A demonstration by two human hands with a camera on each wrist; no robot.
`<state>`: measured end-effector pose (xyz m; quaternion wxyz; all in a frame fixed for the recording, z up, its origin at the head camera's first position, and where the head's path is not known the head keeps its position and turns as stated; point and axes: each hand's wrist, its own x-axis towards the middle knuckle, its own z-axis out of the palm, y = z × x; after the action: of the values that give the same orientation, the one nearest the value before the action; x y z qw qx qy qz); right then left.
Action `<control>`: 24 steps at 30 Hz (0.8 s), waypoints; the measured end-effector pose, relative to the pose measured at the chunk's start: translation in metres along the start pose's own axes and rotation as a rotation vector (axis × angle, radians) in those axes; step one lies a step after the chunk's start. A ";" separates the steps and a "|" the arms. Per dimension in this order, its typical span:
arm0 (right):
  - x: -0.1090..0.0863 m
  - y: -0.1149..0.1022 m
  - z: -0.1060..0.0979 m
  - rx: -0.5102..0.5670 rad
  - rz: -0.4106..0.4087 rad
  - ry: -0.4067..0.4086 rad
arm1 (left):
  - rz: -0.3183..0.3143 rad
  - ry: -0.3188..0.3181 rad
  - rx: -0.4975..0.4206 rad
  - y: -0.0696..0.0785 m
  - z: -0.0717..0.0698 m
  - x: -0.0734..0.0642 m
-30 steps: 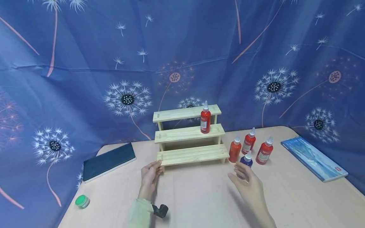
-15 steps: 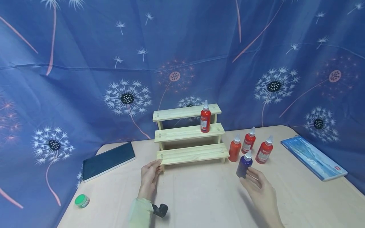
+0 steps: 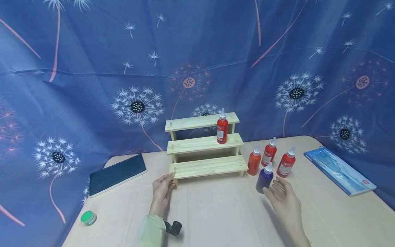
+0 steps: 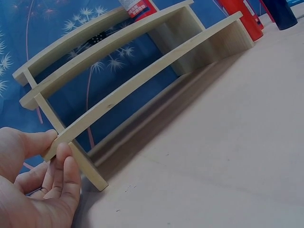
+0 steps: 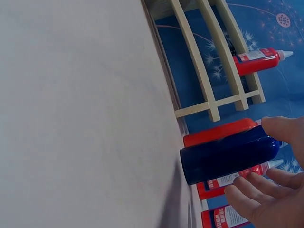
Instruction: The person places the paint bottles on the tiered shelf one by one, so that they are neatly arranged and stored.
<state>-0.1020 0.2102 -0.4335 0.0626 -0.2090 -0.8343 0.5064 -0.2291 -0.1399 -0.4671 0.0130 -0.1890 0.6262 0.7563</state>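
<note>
My left hand [image 3: 162, 192] pinches the left end of the lowest shelf of a three-step wooden display rack [image 3: 210, 167]; in the left wrist view its thumb [image 4: 39, 142] lies on top and the fingers underneath. A dark blue squeeze bottle [image 3: 264, 180] with a pale pointed cap stands upright on the table, right of the rack. Just right of that bottle is my right hand [image 3: 287, 202], its fingers loosely bent and apart. In the right wrist view the thumb [image 5: 280, 128] overlaps the blue bottle's shoulder. One red squeeze bottle [image 3: 222, 131] stands on the middle shelf.
Three red bottles, one of them orange-red [image 3: 254, 163], stand close behind the blue one. A blue boxed item [image 3: 339, 171] lies at the right, a dark notebook [image 3: 118, 175] at the left. A green-lidded jar [image 3: 88, 218] sits front left. A patterned curtain [image 3: 197, 51] hangs behind.
My right hand has moved right and toward me, from in front of the blue bottle to its right side, uncovering it. The left hand keeps its hold on the rack.
</note>
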 end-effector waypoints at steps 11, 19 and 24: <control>0.027 0.000 0.008 0.020 -0.029 -0.001 | 0.021 -0.014 -0.012 0.001 0.000 0.002; 0.041 -0.001 0.014 -0.019 -0.007 -0.051 | 0.022 -0.014 -0.002 -0.002 -0.001 0.003; 0.043 0.002 0.016 -0.047 -0.018 -0.025 | 0.027 -0.011 -0.002 -0.003 -0.001 0.004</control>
<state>-0.1459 0.2153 -0.4473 0.0521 -0.1965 -0.8485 0.4887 -0.2315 -0.1407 -0.4711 0.0061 -0.1762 0.6277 0.7582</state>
